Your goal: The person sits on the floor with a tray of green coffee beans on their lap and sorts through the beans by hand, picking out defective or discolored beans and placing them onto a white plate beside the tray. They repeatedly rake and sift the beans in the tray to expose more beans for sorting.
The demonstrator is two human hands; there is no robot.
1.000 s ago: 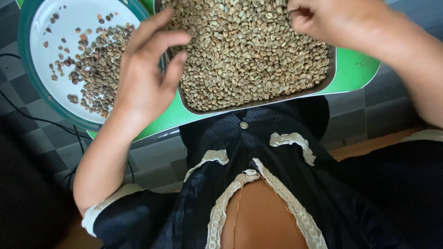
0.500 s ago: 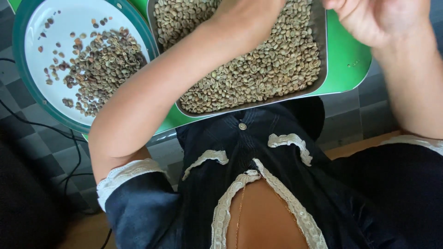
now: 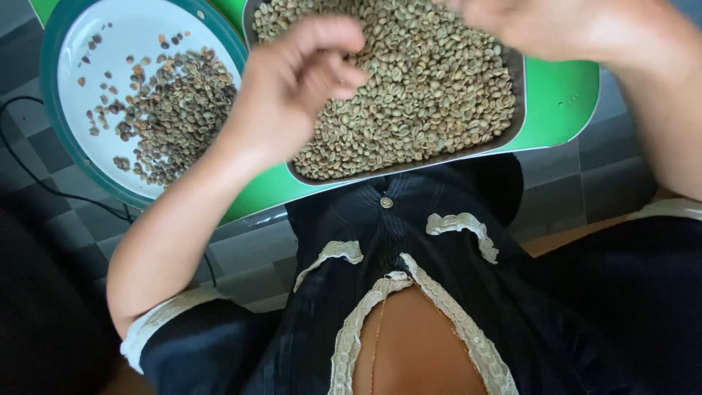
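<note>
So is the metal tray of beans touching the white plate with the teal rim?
Apart. The head view shows a strip of green surface between the metal tray and the white plate's teal rim.

So I'm looking down at a metal tray [image 3: 515, 88] that's sitting on a green board, piled edge to edge with pale greenish-tan raw coffee beans [image 3: 417, 95] in a thick, uneven layer. My left hand [image 3: 292, 80] is hovering over its near-left corner with the fingers curled in loosely, and my right hand [image 3: 541, 25] is hanging blurred over the far right side, so I can't tell if either is pinching any beans. Just left of the tray, a white plate with a teal rim [image 3: 51, 95] is holding a smaller, darker, scattered heap of beans [image 3: 172, 113].
</note>
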